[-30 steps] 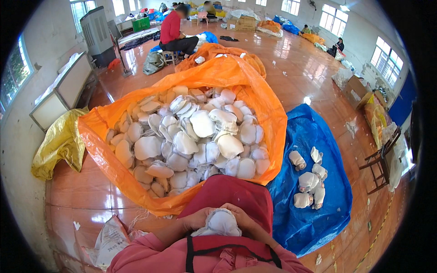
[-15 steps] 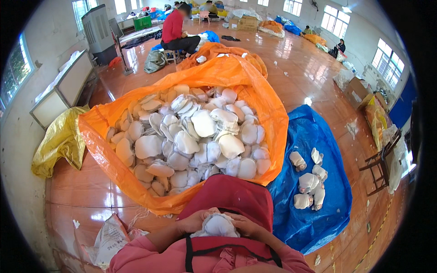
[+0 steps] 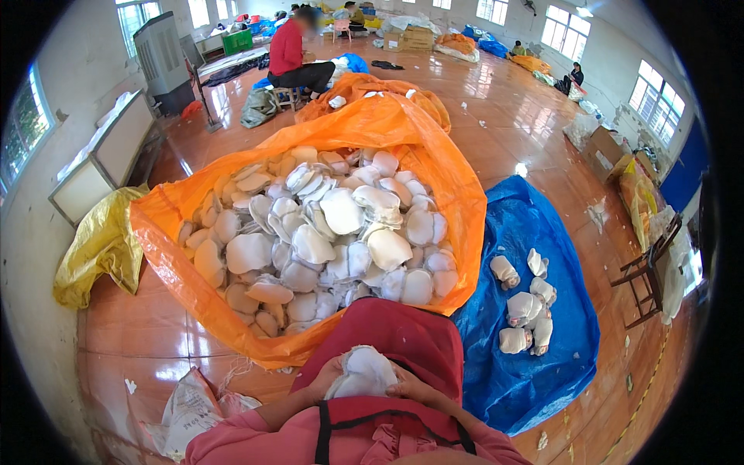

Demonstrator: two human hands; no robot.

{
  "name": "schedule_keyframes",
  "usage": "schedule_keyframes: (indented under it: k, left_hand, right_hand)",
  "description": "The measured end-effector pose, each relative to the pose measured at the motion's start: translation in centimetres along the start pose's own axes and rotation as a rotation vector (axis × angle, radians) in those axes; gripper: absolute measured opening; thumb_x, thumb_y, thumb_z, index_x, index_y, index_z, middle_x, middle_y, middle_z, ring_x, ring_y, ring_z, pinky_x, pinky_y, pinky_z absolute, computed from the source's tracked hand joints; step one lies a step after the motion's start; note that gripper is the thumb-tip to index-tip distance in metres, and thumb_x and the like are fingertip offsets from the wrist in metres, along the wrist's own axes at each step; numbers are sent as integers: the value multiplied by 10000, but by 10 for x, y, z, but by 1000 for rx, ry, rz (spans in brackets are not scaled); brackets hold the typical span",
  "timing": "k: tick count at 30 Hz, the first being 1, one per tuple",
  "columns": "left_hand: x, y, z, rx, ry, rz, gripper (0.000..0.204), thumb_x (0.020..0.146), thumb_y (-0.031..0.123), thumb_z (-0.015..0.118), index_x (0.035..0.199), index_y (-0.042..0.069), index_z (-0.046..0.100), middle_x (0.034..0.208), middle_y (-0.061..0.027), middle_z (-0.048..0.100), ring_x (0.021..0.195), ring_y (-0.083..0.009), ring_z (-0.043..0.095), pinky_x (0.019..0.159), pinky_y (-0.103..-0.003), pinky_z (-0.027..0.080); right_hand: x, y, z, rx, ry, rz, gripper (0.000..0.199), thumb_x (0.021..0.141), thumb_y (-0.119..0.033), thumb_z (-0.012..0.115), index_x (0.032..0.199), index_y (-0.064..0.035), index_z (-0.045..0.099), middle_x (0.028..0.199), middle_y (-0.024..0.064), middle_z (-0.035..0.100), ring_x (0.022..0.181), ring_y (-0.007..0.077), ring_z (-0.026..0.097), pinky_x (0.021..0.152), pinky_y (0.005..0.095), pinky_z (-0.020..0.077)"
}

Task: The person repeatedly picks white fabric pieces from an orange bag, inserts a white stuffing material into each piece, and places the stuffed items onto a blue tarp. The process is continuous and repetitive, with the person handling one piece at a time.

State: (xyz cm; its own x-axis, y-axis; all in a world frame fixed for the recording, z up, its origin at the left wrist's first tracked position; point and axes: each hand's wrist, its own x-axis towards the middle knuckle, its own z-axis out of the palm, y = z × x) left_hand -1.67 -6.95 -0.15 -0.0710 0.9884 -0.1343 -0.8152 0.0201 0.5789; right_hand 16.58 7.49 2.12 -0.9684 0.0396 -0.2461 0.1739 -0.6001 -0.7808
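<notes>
Both my hands hold one white padded cup piece [image 3: 363, 372] over my lap, on a dark red cloth [image 3: 403, 341]. My left hand [image 3: 325, 377] grips its left side and my right hand [image 3: 409, 381] grips its right side. Just beyond my knees lies a big orange plastic sack [image 3: 434, 163], spread open and filled with a heap of several white and cream padded cups [image 3: 318, 232]. To my right, a blue plastic sheet [image 3: 542, 356] carries a small group of several folded white pieces [image 3: 523, 306].
A yellow sack [image 3: 97, 248] lies at the left by the wall. A white woven bag [image 3: 190, 407] sits at my lower left. A person in red [image 3: 291, 54] sits on a stool beyond the orange sack. A wooden chair [image 3: 647, 271] stands at the right.
My hands have shifted a little around the white piece on my lap, turning it. The heaps and sacks have not moved.
</notes>
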Motion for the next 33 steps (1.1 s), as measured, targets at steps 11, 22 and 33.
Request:
schedule_keyframes:
  k: [11, 22, 33]
  left_hand:
    - [-3, -2, 14, -46, 79, -2, 349, 879, 6, 628, 1225, 24, 583, 1184, -99, 638, 1054, -207, 628, 933, -363, 516]
    - [1, 6, 6, -106, 24, -159, 344, 893, -16, 585, 1233, 34, 577, 1165, -87, 640, 1033, -193, 631, 923, -331, 517]
    - [-5, 53, 37, -81, -76, -391, 727, 886, 414, 638, 1432, 31, 349, 1318, -139, 542, 1228, -234, 526, 1074, -361, 399]
  right_hand:
    - [7, 7, 0, 24, 63, -75, 917, 765, -387, 781, 1460, -30, 301, 1366, 82, 491, 1209, 187, 496, 1033, 337, 391]
    - [6, 29, -16, -109, 116, -155, 854, 808, -369, 731, 1462, -12, 314, 1399, 84, 465, 1263, 193, 450, 1079, 337, 329]
    - [5, 21, -10, -140, 93, -103, 850, 781, -412, 770, 1430, -40, 365, 1315, 62, 505, 1183, 156, 480, 1008, 314, 383]
